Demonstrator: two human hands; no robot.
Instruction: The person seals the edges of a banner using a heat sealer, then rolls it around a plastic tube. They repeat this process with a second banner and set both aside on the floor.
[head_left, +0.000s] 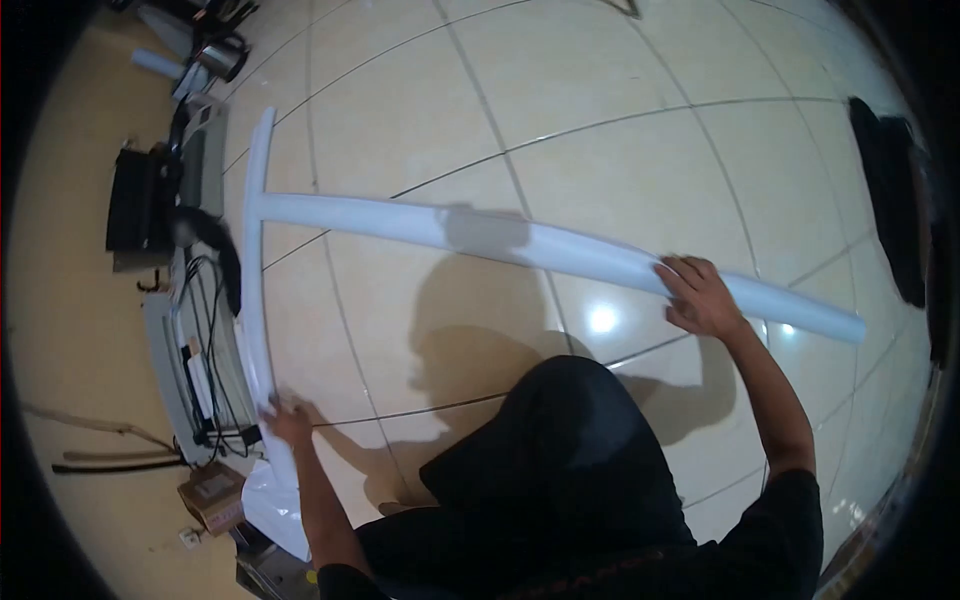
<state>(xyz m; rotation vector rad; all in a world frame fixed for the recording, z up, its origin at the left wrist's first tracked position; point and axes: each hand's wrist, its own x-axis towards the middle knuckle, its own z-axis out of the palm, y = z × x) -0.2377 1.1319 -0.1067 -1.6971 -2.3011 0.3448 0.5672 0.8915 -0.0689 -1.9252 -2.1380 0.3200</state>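
Two long white rolls lie on the tiled floor. One roll (400,220) runs from the left across to the right, its left end against the other roll (256,300), which lies along the left side. My right hand (700,295) rests on the crosswise roll right of its middle, fingers bent over its near edge. Low on the left roll, my left hand (287,420) has its fingers against the roll's side; how far they wrap round it is hard to see.
Along the left wall are a black device (140,205), cables (205,350), a cardboard box (213,497) and a white plastic bag (275,505). A metal jug (222,58) stands at the top left. Dark cloth (888,200) lies at the right. My knee (580,410) is in front.
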